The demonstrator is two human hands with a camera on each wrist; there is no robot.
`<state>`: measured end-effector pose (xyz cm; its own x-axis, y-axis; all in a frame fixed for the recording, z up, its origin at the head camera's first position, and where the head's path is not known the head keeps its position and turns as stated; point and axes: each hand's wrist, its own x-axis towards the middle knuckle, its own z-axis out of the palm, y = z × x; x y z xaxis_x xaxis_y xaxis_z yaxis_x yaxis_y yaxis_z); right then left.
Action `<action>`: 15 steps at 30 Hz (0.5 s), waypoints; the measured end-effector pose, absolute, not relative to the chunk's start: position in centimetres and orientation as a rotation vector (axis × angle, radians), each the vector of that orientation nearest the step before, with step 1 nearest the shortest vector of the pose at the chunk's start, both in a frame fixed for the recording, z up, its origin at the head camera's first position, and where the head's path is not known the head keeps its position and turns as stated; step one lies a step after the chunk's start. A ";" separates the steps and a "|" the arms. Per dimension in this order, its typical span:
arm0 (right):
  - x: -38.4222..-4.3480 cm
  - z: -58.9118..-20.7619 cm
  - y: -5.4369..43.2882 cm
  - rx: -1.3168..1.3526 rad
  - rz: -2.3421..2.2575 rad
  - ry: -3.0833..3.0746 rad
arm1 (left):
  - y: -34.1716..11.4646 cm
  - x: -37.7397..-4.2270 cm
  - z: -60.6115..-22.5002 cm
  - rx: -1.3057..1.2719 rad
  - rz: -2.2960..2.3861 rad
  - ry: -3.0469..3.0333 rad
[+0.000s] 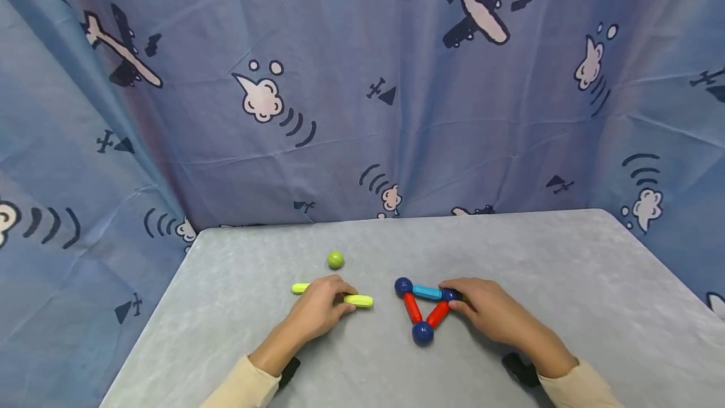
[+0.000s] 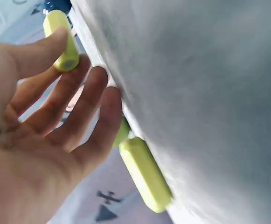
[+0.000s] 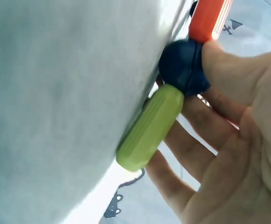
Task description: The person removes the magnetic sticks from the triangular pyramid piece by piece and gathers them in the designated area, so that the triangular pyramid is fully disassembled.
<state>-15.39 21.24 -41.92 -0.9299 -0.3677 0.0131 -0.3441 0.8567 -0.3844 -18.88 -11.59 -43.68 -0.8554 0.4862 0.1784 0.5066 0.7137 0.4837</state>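
Note:
In the head view, my left hand [image 1: 318, 308] pinches a yellow-green stick [image 1: 360, 301] between thumb and fingers. A second yellow-green stick [image 1: 300, 288] lies behind that hand, beside its little finger in the left wrist view. Right of centre is a triangle with a light blue stick [image 1: 427, 293], a red stick [image 1: 413, 308] and another red stick [image 1: 438, 314], joined by dark blue balls at the left [image 1: 403, 286] and front [image 1: 422, 333] corners. My right hand [image 1: 489, 310] pinches the right-corner ball [image 3: 184, 66]. A green stick [image 3: 151, 128] joins that ball, mostly hidden under the hand in the head view.
A green ball [image 1: 335, 260] sits farther back, beyond the left hand. All pieces are on a grey table [image 1: 566, 257]. A blue curtain [image 1: 340, 162] printed with planes hangs behind the table's far edge.

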 end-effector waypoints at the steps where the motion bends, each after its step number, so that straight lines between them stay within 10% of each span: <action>1: -15.4 -42.1 21.3 -0.577 -0.600 2.968 | -12.2 -18.6 -43.5 -0.806 -0.839 -2.872; 15: -15.7 -42.2 21.0 -0.518 -0.537 2.977 | -18.5 -18.0 -42.7 -0.346 -0.785 -2.909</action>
